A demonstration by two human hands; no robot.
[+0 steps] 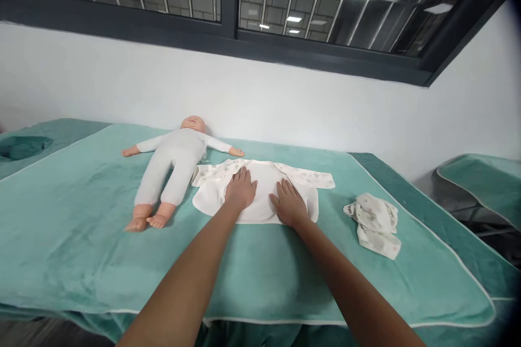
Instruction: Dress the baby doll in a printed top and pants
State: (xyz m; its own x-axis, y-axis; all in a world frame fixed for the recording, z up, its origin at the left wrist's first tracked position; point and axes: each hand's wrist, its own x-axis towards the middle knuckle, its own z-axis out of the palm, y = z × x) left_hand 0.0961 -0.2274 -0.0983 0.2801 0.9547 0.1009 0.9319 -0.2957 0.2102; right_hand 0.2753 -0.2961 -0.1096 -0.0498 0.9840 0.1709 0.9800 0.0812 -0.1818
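A small white baby top lies spread on the green cover, its patterned sleeves stretched out to both sides. My left hand rests flat on its left half, fingers extended. On the right half lies my right hand, also flat, with the thumb apart from the fingers. Neither hand grips the cloth. Left of the top, a baby doll in a white body suit lies on its back with arms spread. One of its hands is just beyond the top's left sleeve.
A crumpled patterned baby garment lies to the right. The green cover drapes over the table's front edge. Behind it stand a white wall and a dark-framed window. Another green-covered surface is at the far right.
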